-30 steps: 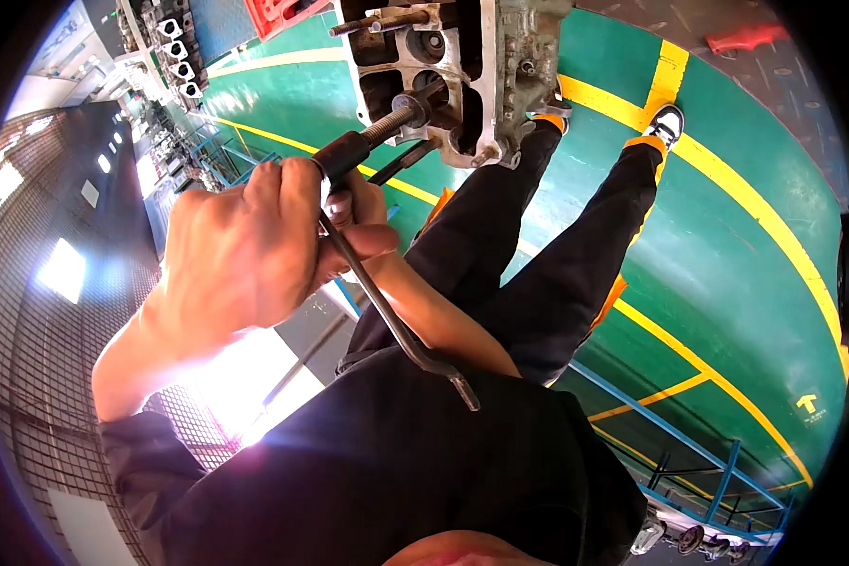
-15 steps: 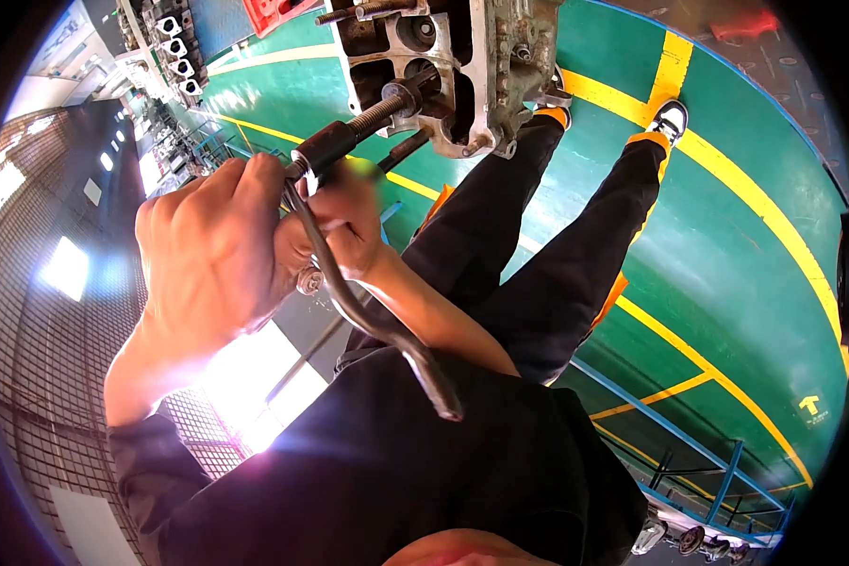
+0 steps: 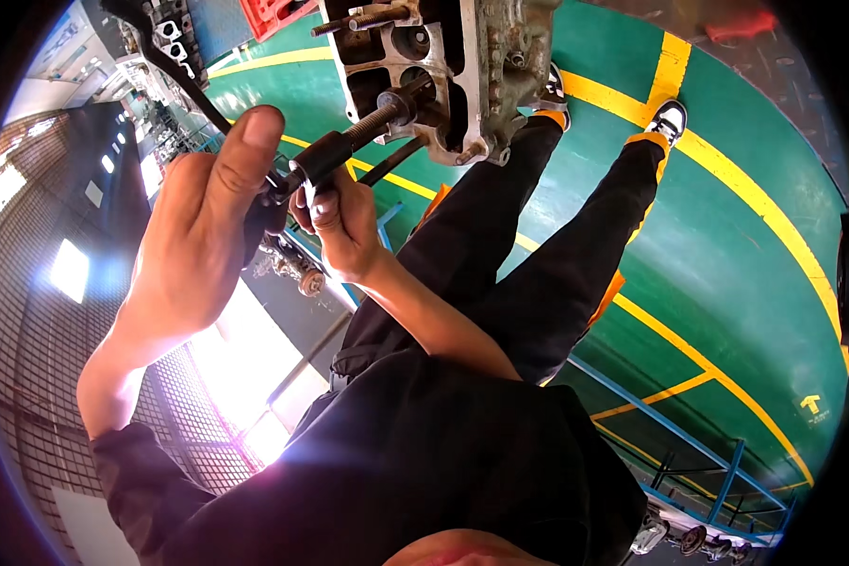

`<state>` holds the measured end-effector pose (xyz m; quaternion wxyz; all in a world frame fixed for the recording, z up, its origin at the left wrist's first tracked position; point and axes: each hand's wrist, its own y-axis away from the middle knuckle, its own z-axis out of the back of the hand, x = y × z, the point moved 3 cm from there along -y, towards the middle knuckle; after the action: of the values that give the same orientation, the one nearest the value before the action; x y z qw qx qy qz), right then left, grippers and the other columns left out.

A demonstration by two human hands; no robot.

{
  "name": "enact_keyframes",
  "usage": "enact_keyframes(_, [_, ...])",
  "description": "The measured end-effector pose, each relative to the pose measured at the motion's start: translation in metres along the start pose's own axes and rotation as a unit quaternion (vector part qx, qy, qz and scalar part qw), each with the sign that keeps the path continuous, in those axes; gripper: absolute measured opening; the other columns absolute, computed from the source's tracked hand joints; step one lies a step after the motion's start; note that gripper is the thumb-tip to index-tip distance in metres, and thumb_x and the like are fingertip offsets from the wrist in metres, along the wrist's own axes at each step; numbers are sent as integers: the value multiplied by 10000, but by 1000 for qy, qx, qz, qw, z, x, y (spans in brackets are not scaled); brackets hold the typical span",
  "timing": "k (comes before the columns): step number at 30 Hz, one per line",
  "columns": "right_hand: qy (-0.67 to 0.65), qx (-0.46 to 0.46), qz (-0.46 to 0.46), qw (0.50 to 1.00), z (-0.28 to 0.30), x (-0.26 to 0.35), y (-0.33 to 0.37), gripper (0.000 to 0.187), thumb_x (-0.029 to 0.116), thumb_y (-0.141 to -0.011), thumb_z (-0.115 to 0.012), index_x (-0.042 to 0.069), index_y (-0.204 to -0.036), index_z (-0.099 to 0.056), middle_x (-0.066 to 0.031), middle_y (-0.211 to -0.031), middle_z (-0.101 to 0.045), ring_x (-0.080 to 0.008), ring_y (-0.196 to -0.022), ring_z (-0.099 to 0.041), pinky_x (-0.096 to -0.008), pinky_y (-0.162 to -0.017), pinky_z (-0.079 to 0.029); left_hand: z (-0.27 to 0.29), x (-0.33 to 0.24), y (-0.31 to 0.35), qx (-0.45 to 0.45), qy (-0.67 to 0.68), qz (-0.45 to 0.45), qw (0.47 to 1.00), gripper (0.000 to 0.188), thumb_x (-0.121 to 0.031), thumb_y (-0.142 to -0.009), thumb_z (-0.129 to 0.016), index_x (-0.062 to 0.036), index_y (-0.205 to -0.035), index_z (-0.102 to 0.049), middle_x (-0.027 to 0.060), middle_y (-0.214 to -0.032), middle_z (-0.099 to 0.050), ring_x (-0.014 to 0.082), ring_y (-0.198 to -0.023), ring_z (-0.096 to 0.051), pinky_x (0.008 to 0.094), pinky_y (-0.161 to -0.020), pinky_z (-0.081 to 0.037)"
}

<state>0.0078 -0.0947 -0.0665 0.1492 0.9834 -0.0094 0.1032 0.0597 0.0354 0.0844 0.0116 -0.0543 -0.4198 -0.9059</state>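
Overhead, my left hand [image 3: 193, 236] and right hand [image 3: 341, 226] both close around the black tool handle [image 3: 325, 156]; its threaded shaft [image 3: 373, 118] enters the grey engine casting [image 3: 462, 75], tip hidden.

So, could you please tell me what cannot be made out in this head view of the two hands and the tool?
- Tool handle: its near end is hidden by the left hand and right hand.
- Tool tip: too small where it meets the metal engine part.
- Engine part: cut off by the top edge.
- Floor at lower left: lost in glare.
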Motion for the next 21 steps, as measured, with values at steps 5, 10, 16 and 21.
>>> enact_keyframes(5, [20, -6, 4, 1000, 1, 5, -2, 546, 463, -1084, -446, -59, -1214, -535, -35, -720, -610, -125, -567, -578, -278, -533, -458, -7, 7, -8, 83, 266, 203, 939, 835, -666, -1059, -339, 44, -751, -652, 56, -490, -510, 111, -336, -385, 234, -376, -318])
enact_keyframes(10, [41, -5, 18, 999, 2, 8, -3, 527, 445, -1079, -466, -60, -1211, -538, -38, -703, -587, -138, -564, -559, -292, -529, -435, -34, 24, -3, 110, 578, 356, 726, 937, -719, -1033, -261, 74, -742, -666, 175, -501, -579, 192, -299, -471, 267, -259, -315])
enact_keyframes(16, [22, -10, 10, 1000, 1, -2, -2, 525, 445, -1072, -478, -55, -1222, -531, -43, -693, -569, -165, -552, -551, -313, -535, -428, -33, 44, 4, 151, 545, 333, 754, 976, -703, -1041, -218, 141, -807, -650, 286, -672, -676, 338, -454, -666, 355, -318, -495])
enact_keyframes(21, [36, -1, -4, 999, 0, -3, 2, 508, 450, -1071, -482, -34, -1215, -532, -54, -721, -575, -172, -572, -557, -315, -557, -432, -7, 32, 6, 75, 412, 271, 867, 660, -472, -1086, -463, 122, -852, -633, 226, -692, -689, 320, -547, -713, 387, -463, -599])
